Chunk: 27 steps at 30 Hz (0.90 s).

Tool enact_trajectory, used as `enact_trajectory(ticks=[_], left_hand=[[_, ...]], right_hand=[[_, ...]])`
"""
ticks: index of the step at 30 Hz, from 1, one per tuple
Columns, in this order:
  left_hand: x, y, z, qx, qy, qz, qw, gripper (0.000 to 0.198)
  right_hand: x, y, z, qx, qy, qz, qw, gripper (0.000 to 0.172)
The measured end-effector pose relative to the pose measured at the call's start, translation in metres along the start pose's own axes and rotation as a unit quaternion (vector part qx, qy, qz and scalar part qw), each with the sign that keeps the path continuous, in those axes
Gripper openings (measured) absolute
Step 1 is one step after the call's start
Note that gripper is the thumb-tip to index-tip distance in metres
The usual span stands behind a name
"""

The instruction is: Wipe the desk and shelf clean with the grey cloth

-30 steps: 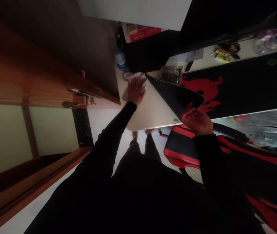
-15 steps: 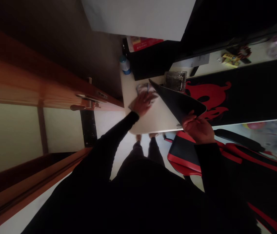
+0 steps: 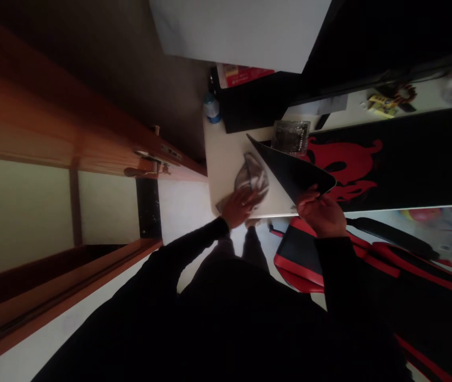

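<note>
crumpled grey cloth (image 3: 252,178) | on white desktop (image 3: 224,159) | black desk mat (image 3: 289,170) | red print, corner folded back

dim | dark shadow upper left | edges bowed | left hand (image 3: 240,208) blurred

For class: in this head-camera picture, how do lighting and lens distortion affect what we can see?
In the head view, the black sleeves sink into shadow, hiding their folds; the wooden door glows orange; wide-angle distortion slants the door's edges.

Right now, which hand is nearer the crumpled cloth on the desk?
Left. The left hand rests on the cloth; the right hand is apart from it, holding up the edge of the black desk mat.
</note>
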<state>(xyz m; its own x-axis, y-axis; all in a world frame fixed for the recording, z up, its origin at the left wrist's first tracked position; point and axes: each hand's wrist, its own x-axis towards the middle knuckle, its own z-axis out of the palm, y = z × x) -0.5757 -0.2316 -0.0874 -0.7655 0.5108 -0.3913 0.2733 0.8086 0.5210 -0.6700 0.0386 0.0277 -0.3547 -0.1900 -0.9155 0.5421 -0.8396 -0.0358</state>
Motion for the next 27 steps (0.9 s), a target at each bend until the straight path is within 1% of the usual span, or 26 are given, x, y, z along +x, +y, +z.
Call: enact_trajectory(ticks=[1,2,3,5,6,8,9,11,13,15,16,18,20,22,23,24,25,26,27], left_hand=[[-0.008,0.004,0.003,0.008,-0.004,0.017,1.000,0.063],[-0.009,0.005,0.003,0.012,-0.007,0.033,0.999,0.063],[-0.003,0.001,0.000,0.015,-0.006,0.043,0.999,0.063],[0.026,-0.015,-0.014,0.015,0.006,0.036,0.999,0.060],[0.045,-0.027,-0.024,0.014,0.019,0.016,1.000,0.059],[0.088,-0.052,-0.042,0.010,0.039,-0.059,0.997,0.058],[0.108,-0.064,-0.051,0.006,0.047,-0.082,0.996,0.059],[0.141,-0.085,-0.064,-0.005,0.059,-0.106,0.993,0.061],[0.162,-0.097,-0.071,-0.018,0.067,-0.121,0.990,0.061],[0.168,-0.099,-0.072,-0.025,0.070,-0.137,0.988,0.061],[0.165,-0.095,-0.070,-0.025,0.071,-0.146,0.986,0.062],[0.146,-0.080,-0.060,-0.021,0.076,-0.163,0.983,0.064],[0.113,-0.054,-0.043,-0.018,0.079,-0.166,0.983,0.066],[0.072,-0.021,-0.021,-0.015,0.057,-0.142,0.988,0.067],[0.051,-0.004,-0.010,-0.013,0.042,-0.132,0.990,0.069],[0.033,0.012,0.000,-0.015,0.028,-0.108,0.994,0.070],[0.017,0.027,0.008,-0.018,0.019,-0.094,0.995,0.071],[0.006,0.039,0.014,-0.023,0.012,-0.091,0.995,0.071],[-0.002,0.049,0.017,-0.030,0.009,-0.092,0.995,0.072]], right_hand=[[0.000,0.000,0.001,0.006,0.006,0.000,1.000,0.029],[-0.001,0.000,0.001,0.012,0.009,0.002,1.000,0.030],[-0.001,-0.001,0.002,0.018,0.010,0.007,1.000,0.030],[-0.003,-0.001,0.003,0.031,0.010,0.019,0.999,0.029],[-0.004,-0.001,0.003,0.041,0.012,0.023,0.999,0.030],[-0.006,-0.002,0.002,0.063,0.021,0.025,0.997,0.031],[-0.007,-0.003,0.001,0.068,0.023,0.023,0.997,0.032],[-0.006,-0.004,-0.004,0.058,0.013,0.016,0.998,0.033],[-0.004,-0.007,-0.009,0.043,-0.007,0.010,0.999,0.032],[0.000,-0.008,-0.014,0.052,-0.024,0.015,0.998,0.030],[0.002,-0.008,-0.015,0.069,-0.028,0.021,0.997,0.029],[0.006,-0.008,-0.015,0.117,-0.028,0.036,0.992,0.029],[0.010,-0.007,-0.013,0.150,-0.021,0.035,0.988,0.029],[0.016,-0.004,-0.012,0.141,-0.013,0.023,0.990,0.026],[0.020,-0.003,-0.013,0.115,-0.007,0.012,0.993,0.024],[0.026,0.000,-0.016,0.073,-0.001,-0.003,0.997,0.023],[0.031,0.005,-0.020,0.014,0.004,-0.019,1.000,0.024],[0.037,0.011,-0.025,-0.059,0.005,-0.036,0.998,0.028],[0.043,0.019,-0.031,-0.142,0.000,-0.053,0.988,0.033]])
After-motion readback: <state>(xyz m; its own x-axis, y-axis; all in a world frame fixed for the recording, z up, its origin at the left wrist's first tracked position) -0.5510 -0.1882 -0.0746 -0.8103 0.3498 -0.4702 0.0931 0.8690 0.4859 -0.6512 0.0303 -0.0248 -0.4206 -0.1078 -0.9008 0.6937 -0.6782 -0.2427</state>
